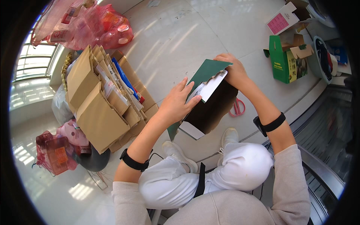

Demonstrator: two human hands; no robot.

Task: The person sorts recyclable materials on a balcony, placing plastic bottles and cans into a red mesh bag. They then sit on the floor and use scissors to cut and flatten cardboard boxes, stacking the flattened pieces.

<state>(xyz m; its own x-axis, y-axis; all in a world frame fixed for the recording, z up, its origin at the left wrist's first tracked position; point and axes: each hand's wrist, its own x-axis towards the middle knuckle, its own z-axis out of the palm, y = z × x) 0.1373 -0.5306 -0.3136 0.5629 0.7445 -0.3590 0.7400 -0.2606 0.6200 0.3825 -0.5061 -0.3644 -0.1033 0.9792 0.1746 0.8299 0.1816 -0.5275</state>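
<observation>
A dark green cardboard box [206, 71] with a torn edge and an open, dark inside is tilted in front of me, above my shoes. My left hand [180, 99] rests on its left side with the fingers spread and the thumb on the torn white part. At the box's far right corner, my right hand [232, 69] is closed around the edge; its fingertips are partly hidden. Scissors with red handles [238, 107] lie on the floor just right of the box, their blades hidden.
Flattened brown cardboard [101, 118] is stacked at the left. Red mesh bags of plastic bottles [109, 28] lie behind it and others [57, 154] nearer. A green and yellow carton [281, 63] stands at the right, beside a tub [316, 67] and a white-pink box [282, 19].
</observation>
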